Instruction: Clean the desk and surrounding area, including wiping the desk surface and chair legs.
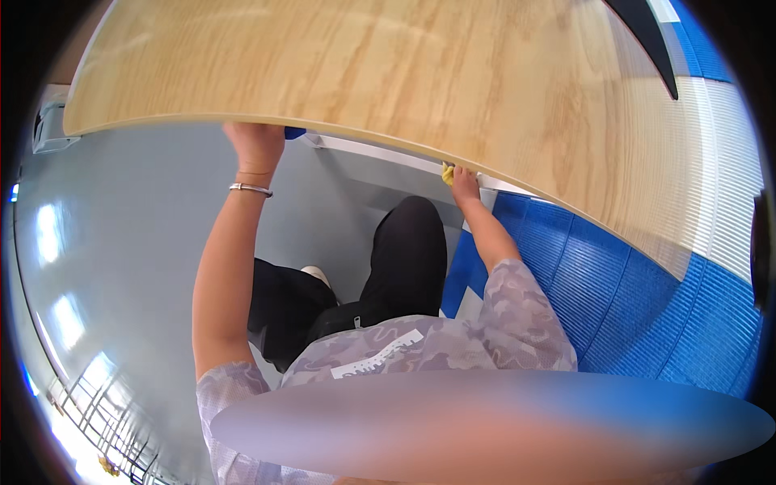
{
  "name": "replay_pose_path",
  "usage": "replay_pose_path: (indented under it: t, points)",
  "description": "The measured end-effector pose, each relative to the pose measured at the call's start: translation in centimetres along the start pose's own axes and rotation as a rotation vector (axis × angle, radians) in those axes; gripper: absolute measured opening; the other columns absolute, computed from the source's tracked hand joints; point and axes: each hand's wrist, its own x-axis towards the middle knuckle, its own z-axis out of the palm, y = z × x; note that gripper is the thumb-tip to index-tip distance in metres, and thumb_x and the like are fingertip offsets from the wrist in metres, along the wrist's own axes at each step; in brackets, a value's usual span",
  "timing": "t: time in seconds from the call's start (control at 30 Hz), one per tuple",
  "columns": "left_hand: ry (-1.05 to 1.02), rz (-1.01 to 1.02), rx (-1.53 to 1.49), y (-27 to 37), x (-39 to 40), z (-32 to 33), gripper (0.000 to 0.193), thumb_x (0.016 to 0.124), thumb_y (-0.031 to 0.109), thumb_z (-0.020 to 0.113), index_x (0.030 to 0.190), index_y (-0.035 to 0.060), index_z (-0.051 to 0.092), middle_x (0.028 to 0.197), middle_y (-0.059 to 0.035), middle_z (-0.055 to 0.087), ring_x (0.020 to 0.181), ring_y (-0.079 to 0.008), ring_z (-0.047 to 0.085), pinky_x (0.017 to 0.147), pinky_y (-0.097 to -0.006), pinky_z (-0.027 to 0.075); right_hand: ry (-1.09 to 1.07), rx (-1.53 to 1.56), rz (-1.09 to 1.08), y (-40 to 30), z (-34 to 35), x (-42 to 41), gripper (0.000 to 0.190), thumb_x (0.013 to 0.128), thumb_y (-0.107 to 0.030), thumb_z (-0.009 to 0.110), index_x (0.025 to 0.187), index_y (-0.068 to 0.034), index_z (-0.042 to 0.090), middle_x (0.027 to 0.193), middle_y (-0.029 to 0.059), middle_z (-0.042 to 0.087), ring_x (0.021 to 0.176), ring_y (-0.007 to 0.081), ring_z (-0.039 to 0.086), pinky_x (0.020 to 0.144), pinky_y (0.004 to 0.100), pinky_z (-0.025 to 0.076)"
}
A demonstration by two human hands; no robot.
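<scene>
A wooden tabletop (376, 66) with a pale wood grain spans the upper part of the view. My left hand (257, 147) reaches up to its front edge, and the fingers vanish beneath the board. Just right of that wrist, a small part of a blue object (295, 132) shows below the edge; whether I hold it is hidden. Farther right, my right hand (465, 183) is at the underside of the same edge, gripping a crumpled yellow cloth (448, 174). Part of the cloth and my fingertips are covered by the board.
A white metal bar (376, 153) runs below the tabletop. Blue ribbed panelling (582, 267) stands close on my right. My black-trousered knee (409, 242) is under the table edge, above grey floor (139, 212). A black curved object (645, 45) lies at the table's far right.
</scene>
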Motion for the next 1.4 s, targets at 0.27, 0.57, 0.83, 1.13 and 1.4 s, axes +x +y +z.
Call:
replay_pose_path:
  t: [0.27,0.57,0.83,1.13,1.4]
  points:
    - [0.022,-0.465,-0.381,4.7,3.8,-2.0,0.060,0.069,0.024,0.081,0.110,0.0035,0.041,0.087,-0.0194,0.063,0.077,-0.0352,0.064,0.067,-0.0399,0.051,-0.118,0.121,0.282,-4.1,-2.2,2.0,0.028,0.085,-0.013,0.053,0.110,-0.004,0.045,0.110,0.0207,0.053,0.098,0.0390,0.058,0.081,0.0458,0.050]
    - [0.112,-0.498,-0.280,5.5,3.7,-4.1,0.054,0.072,0.029,0.077,0.108,0.0052,0.045,0.082,-0.0178,0.063,0.073,-0.0367,0.062,0.066,-0.0399,0.051,0.170,0.483,-0.040,-10.7,-19.7,-1.4,0.053,0.069,-0.006,0.064,0.118,-0.011,0.044,0.097,0.0203,0.058,0.096,0.0390,0.056,0.082,0.0461,0.045]
    - [0.195,-0.483,-0.681,9.7,11.2,-10.5,0.055,0.072,0.027,0.077,0.113,0.0061,0.047,0.096,-0.0160,0.062,0.090,-0.0330,0.062,0.077,-0.0381,0.050,0.413,0.484,-0.316,-11.6,-36.9,-8.8,0.041,0.064,0.009,0.056,0.102,-0.007,0.058,0.102,0.0137,0.052,0.100,0.0322,0.052,0.089,0.0375,0.043]
    - [-0.021,-0.400,-0.623,7.6,14.9,-11.6,0.046,0.066,0.022,0.079,0.103,0.0043,0.059,0.096,-0.0151,0.065,0.088,-0.0334,0.063,0.076,-0.0382,0.050,0.817,0.917,-0.248,-18.1,-41.6,-12.4,0.050,0.072,0.005,0.058,0.116,-0.006,0.037,0.106,0.0113,0.044,0.096,0.0241,0.048,0.089,0.0341,0.040]
    - [-0.158,-0.240,-0.751,9.2,15.3,-12.2,0.043,0.072,0.014,0.076,0.107,-0.0007,0.056,0.101,-0.0164,0.064,0.092,-0.0298,0.062,0.081,-0.0362,0.048,0.100,2.386,-0.225,-29.8,-46.9,-7.4,0.040,0.086,-0.009,0.060,0.120,0.006,0.046,0.115,0.0133,0.058,0.105,0.0229,0.059,0.088,0.0344,0.049]
